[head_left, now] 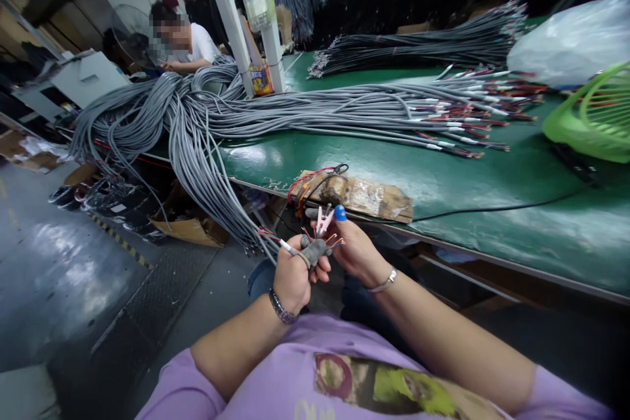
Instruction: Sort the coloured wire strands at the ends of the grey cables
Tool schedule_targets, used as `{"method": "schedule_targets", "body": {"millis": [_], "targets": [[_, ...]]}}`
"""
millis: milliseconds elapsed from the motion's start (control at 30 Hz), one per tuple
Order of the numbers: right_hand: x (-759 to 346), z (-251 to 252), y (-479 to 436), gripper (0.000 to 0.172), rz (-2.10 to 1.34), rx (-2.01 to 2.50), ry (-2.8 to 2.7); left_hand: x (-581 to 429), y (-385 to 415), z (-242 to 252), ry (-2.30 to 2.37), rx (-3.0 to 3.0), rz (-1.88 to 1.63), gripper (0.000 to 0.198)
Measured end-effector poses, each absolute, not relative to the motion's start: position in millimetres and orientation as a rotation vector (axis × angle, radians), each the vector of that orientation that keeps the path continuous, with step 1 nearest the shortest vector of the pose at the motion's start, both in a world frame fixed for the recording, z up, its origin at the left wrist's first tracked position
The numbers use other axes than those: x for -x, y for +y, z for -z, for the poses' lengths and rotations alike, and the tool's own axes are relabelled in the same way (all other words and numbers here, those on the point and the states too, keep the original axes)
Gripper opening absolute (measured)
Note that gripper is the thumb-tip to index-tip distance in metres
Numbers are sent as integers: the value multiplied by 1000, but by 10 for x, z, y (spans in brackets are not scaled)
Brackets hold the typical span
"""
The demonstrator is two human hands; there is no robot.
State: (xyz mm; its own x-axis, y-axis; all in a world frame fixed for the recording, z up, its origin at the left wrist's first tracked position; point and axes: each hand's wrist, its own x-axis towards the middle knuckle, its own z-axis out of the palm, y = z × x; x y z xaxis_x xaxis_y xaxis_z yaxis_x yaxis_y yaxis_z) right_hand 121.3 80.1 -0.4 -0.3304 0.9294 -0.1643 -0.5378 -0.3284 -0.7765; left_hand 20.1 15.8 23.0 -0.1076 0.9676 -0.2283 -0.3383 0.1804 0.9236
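Note:
My left hand (294,275) is closed round the end of a grey cable (293,250), with grey covers on its thumb and finger. Thin coloured wires (336,242) fan out past those fingertips. Just beside it is my right hand (359,249), a blue cap on its thumb. Between that thumb and a grey-covered fingertip shows a small pink clip-like tool (323,220), its lower part hidden. Right behind both hands, a worn wooden block (378,200) with red and black leads lies at the green bench's (467,203) front edge.
Long grey cables (295,108) with stripped ends lie across the bench, some hanging off its left side. Farther back are black cables (418,46). A green basket (590,118) and a white plastic bag (575,39) stand right. A co-worker (199,46) sits at the far left.

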Motion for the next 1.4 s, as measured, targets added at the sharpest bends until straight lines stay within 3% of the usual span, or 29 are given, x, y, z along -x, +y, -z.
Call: {"method": "schedule_targets", "body": {"millis": [133, 333, 600, 800, 967, 1100, 1267, 1400], "targets": [[-1182, -3, 837, 47, -2039, 666, -550, -224, 166, -208, 1167, -737, -1293, 27], [-1149, -4, 838, 40, -2018, 680, -404, -227, 154, -154, 1183, -740, -1267, 31], [-1225, 17, 771, 49, -2079, 577, -470, -158, 59, -145, 1163, -757, -1284, 27], [-1505, -4, 675, 53, -2248, 771, -852, -94, -39, -16, 1221, -876, -1300, 28], [-1625, -108, 625, 37, -2062, 901, -1304, -55, -75, 5, 1267, -1018, -1147, 31], [-1589, -134, 617, 38, -1949, 945, -1460, -45, -74, -48, 1232, -1075, -980, 32], [-1561, 7, 643, 39, -1845, 970, -1247, -35, -67, -38, 1225, -935, -1116, 35], [-1578, 98, 715, 39, -1959, 903, -838, -54, -50, -65, 1191, -848, -1229, 34]]}}
